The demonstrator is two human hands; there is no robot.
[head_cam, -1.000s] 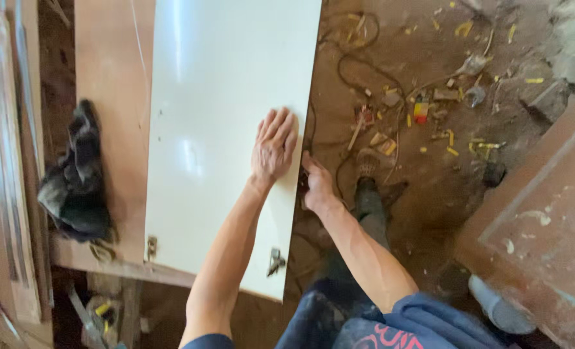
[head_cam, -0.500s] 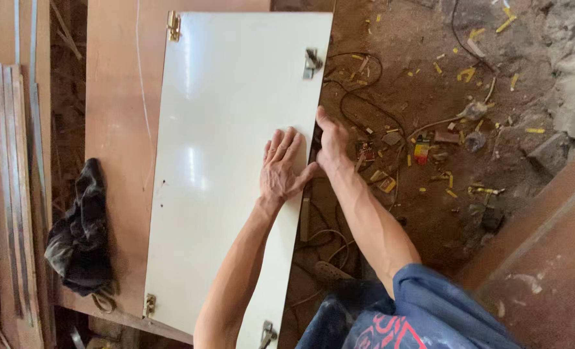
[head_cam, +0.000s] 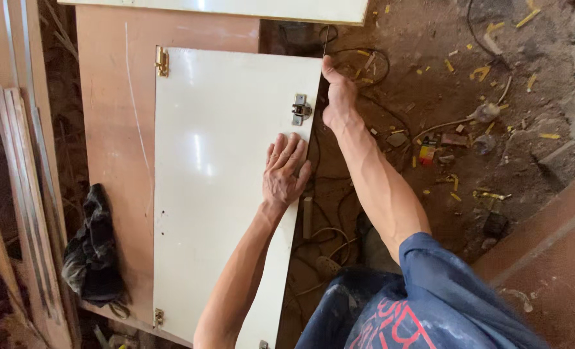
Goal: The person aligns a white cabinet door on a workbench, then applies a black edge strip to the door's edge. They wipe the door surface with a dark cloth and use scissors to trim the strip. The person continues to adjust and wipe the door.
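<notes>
At the bottom right of the frame a blue sleeve (head_cam: 430, 291) fills the corner. Beside it, lower middle, cables (head_cam: 326, 239) loop over the dirt floor (head_cam: 430, 84), which is strewn with yellow chips and scraps towards the upper right. A dark rag (head_cam: 93, 252) hangs at the lower left, beside leaning wooden strips (head_cam: 22, 194). The white panel (head_cam: 216, 181) lies flat across the centre on a brown board (head_cam: 113, 129), brass hinges at its left corners and a metal hinge (head_cam: 300, 108) near its right edge. The left hand (head_cam: 286, 169) rests palm down, fingers spread, pressing the panel. The right hand (head_cam: 337, 97) reaches further up, clenched around the panel's upper right edge. Another white panel (head_cam: 236, 9) lies along the top.
</notes>
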